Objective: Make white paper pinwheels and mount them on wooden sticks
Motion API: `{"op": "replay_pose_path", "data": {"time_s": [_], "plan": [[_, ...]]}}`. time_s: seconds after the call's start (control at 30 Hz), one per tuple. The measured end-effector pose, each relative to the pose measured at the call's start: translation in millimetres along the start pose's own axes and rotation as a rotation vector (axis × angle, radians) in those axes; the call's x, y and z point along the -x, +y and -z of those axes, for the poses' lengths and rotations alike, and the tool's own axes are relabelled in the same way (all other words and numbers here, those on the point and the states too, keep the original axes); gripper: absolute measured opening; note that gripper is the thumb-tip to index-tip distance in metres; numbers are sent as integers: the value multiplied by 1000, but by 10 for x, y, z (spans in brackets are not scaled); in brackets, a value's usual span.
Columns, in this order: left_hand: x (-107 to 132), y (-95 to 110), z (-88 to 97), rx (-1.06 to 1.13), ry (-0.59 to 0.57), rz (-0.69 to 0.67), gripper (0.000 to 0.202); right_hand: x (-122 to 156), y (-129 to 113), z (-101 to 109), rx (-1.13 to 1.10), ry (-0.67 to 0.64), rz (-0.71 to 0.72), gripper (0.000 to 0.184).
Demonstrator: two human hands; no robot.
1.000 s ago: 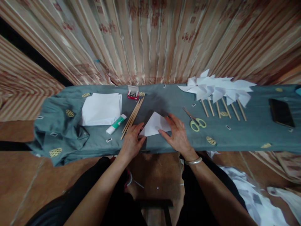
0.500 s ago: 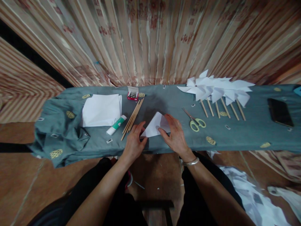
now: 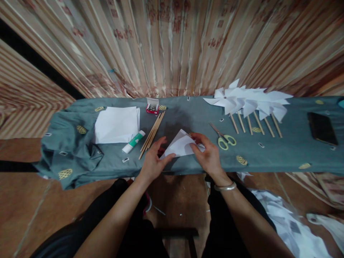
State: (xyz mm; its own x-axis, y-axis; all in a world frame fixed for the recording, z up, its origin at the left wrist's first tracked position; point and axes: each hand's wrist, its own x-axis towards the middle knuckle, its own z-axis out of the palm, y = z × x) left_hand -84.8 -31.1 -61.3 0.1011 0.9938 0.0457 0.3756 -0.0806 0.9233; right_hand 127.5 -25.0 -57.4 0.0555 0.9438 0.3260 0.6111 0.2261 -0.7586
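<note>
A folded white paper triangle (image 3: 180, 145) is held just above the grey-green cloth (image 3: 282, 147) in the middle of the bench. My left hand (image 3: 152, 162) pinches its near left corner. My right hand (image 3: 207, 154) grips its right side, fingers curled over the edge. The paper's right flap is lifted, so the fold is partly opened. Both hands hold the same sheet.
A stack of white paper (image 3: 116, 124), a glue tube (image 3: 133, 142), wooden sticks (image 3: 152, 133) and a small red box (image 3: 152, 107) lie to the left. Green-handled scissors (image 3: 223, 138), several paper pinwheels on sticks (image 3: 248, 104) and a dark phone (image 3: 321, 128) lie to the right. Paper scraps (image 3: 292, 229) litter the floor.
The paper lay flat under both hands a second ago. Now both hands have pinched it and raised it off the cloth, with the right flap lifting open.
</note>
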Motion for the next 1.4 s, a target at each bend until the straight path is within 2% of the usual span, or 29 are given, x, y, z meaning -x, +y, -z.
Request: {"op": "replay_pose_path", "data": {"time_s": [0.1,0.2,0.3,0.37,0.43,0.5,0.67,0.73,0.83,1.0,1.07,1.1,1.17,1.27,1.33,1.4], "plan": [[-69,9,18,140,-39,109,59,20,26,91,-143,-64,-4,14],[-133,38,30,185,-96,148,63,53,47,183,-224,-101,45,9],[-156,97,22,120,-142,143,62,82,43,235,-234,-104,78,9],[-157,133,13,30,-163,113,50,91,24,247,-225,-112,83,11],[-160,146,9,-58,-165,82,38,96,7,258,-188,-110,92,15],[-176,131,13,-97,-140,79,35,106,13,280,-110,-101,134,20],[-249,30,23,32,-27,110,26,181,127,359,257,-202,315,23],[-261,-14,-8,108,-5,99,33,227,140,358,409,-239,374,25],[-235,-61,-109,206,-6,111,58,300,63,295,565,-217,425,33],[-136,-65,-242,212,-76,157,82,404,-93,150,656,-203,504,35],[-112,-44,-215,121,-46,95,86,427,-74,124,628,-203,523,31],[-103,-27,-184,38,-10,14,83,434,-47,120,603,-199,527,30],[-88,16,-110,-195,58,-226,69,445,22,128,547,-191,529,30],[-44,81,-31,-560,9,-501,66,465,107,167,477,-204,534,31],[1,108,-23,-702,-40,-570,63,487,130,199,446,-230,525,32],[42,120,-34,-772,-43,-598,50,508,136,232,419,-249,509,32]]}}
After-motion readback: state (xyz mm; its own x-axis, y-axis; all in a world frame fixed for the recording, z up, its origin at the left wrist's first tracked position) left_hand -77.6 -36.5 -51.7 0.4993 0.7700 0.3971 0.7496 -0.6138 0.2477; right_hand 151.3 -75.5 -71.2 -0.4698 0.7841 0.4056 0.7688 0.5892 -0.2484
